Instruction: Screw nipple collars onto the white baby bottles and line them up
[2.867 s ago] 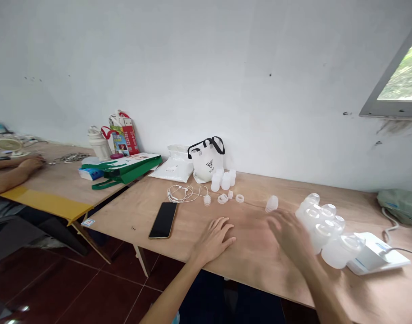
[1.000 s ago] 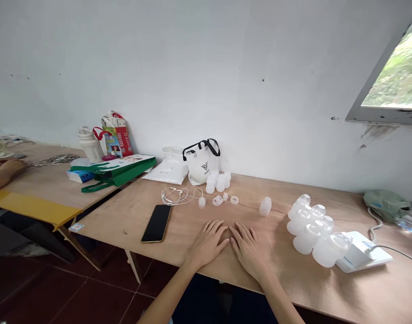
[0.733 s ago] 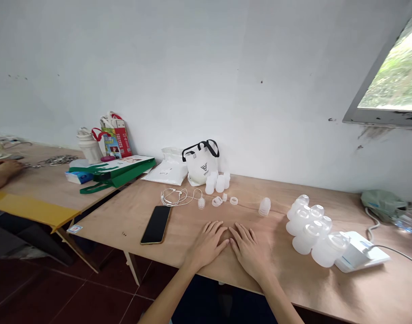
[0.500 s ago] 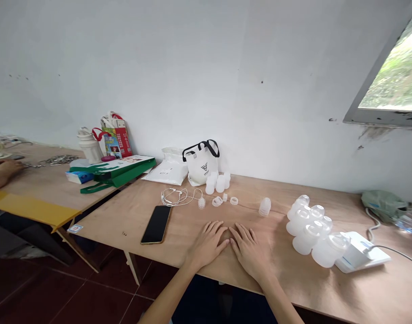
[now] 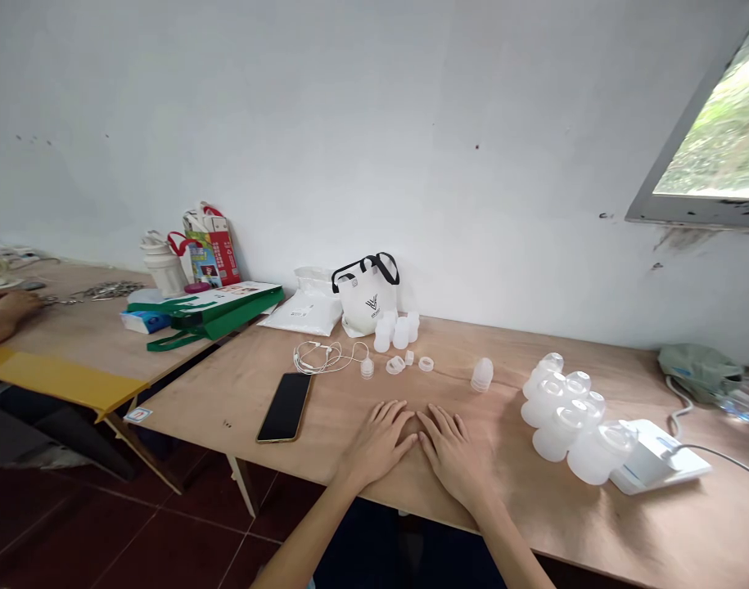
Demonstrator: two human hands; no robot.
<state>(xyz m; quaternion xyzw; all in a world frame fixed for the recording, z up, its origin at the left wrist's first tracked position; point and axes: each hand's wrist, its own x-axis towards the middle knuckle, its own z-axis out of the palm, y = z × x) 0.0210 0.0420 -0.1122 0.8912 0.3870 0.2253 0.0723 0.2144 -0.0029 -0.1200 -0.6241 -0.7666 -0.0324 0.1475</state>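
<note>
My left hand [image 5: 379, 442] lies flat on the wooden table [image 5: 227, 409], fingers stretched out and holding nothing. Beside it my right hand [image 5: 453, 454] rests palm down as well, empty, with the two thumbs almost touching. Beyond the hands sit several clear plastic rings [image 5: 426, 364], a small clear teat-like piece [image 5: 367, 367] and a translucent cap [image 5: 482, 375]. Several frosted bottles [image 5: 553, 432] with clear caps stand grouped to the right of my right hand. Further back are small frosted white bottle-shaped pieces [image 5: 401, 333]. A black phone [image 5: 284, 407] lies left of my left hand.
White wired earphones [image 5: 325, 357], a white plastic packet [image 5: 306, 312] and a white tote bag [image 5: 367, 303] lie toward the wall. At right are a white device [image 5: 662, 458] with a cable and a green cloth bag [image 5: 698, 373]. Another person's hand [image 5: 16, 307] rests on the left table.
</note>
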